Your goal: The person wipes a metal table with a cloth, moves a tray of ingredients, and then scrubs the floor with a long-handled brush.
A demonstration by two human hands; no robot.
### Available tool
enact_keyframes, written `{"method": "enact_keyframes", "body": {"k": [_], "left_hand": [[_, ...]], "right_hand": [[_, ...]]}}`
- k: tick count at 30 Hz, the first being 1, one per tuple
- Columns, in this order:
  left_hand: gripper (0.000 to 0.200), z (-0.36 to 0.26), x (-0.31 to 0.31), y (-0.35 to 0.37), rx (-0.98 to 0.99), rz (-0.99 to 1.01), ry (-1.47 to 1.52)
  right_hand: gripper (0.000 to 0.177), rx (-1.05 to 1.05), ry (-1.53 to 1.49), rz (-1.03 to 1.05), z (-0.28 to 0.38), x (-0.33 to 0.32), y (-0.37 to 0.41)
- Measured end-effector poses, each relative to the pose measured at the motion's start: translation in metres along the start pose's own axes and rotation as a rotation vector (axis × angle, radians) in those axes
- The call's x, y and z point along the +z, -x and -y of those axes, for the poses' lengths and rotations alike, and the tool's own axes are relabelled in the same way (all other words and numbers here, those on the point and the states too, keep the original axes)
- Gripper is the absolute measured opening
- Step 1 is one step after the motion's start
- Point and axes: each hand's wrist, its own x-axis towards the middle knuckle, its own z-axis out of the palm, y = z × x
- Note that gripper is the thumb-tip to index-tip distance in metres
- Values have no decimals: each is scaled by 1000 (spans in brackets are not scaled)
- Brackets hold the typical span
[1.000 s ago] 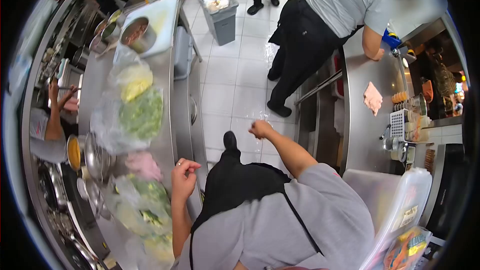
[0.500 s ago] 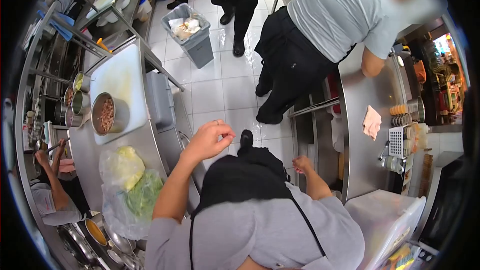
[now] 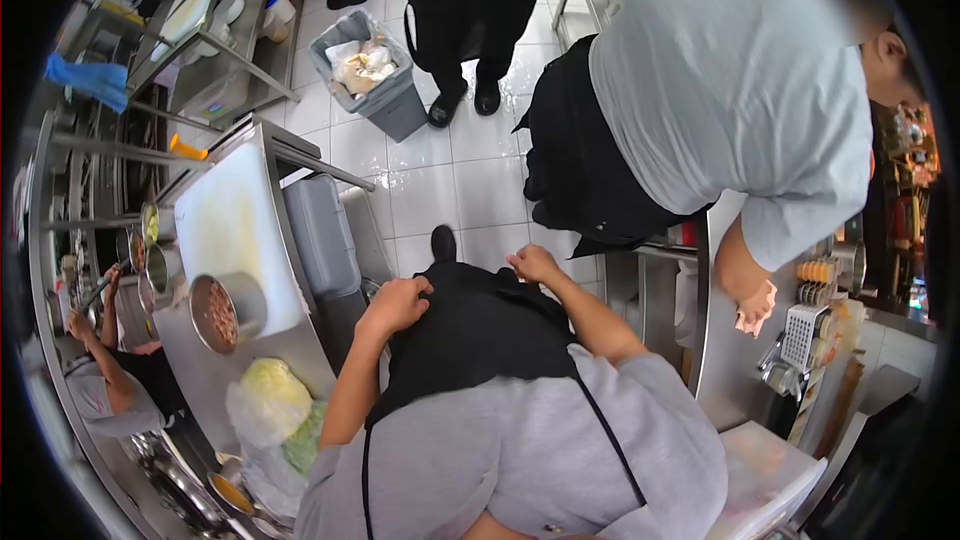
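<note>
Left hand [image 3: 396, 304] and right hand [image 3: 533, 262] apart, fingers curled, both resting on black apron [image 3: 480, 335] near its far edge; cannot tell if they pinch the cloth. Steel bench [image 3: 215, 370] at left: metal pot [image 3: 226, 311] on near edge of white cutting board [image 3: 232, 225], bagged greens [image 3: 268, 410] just beside.

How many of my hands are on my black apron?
2. The left hand rests on the apron beside the steel counter; the right hand lies on its far edge. Both show fully.
</note>
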Motion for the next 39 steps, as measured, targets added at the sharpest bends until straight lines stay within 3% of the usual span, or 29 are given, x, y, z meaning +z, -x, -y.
{"method": "enact_keyframes", "body": {"k": [4, 8, 11, 16, 20, 22, 26, 31, 34, 36, 39], "left_hand": [[28, 16, -26, -45, 135, 12, -48], [26, 31, -83, -92, 249, 86, -54], [25, 15, -123, -118, 226, 147, -22], [24, 41, -132, -190, 283, 55, -41], [26, 97, -123, -231, 96, 73, -11], [24, 157, -97, -241, 106, -65, -96], [15, 233, -68, -200, -407, -54, 231], [15, 217, -46, -131, -533, -107, 396], [16, 203, -54, -138, -551, -79, 394], [16, 188, -77, -158, -530, -64, 378], [16, 116, -148, -203, -490, -40, 330]], "right_hand": [[30, 89, 39, 25, 0, -1, -21], [31, 276, 35, 3, 24, -18, -16], [27, 259, 10, -135, 42, -27, -22], [36, 194, 43, -141, 71, -50, -83], [38, 110, 148, -72, 96, -88, -158], [39, 172, 117, -7, 124, -131, -173], [37, 168, 115, -47, 132, -189, -227], [33, 198, 225, -46, 109, -215, -287], [31, 231, 243, -21, 98, -227, -302], [31, 303, 191, 0, 97, -229, -303], [32, 226, 281, 4, 85, -230, -314]]}}
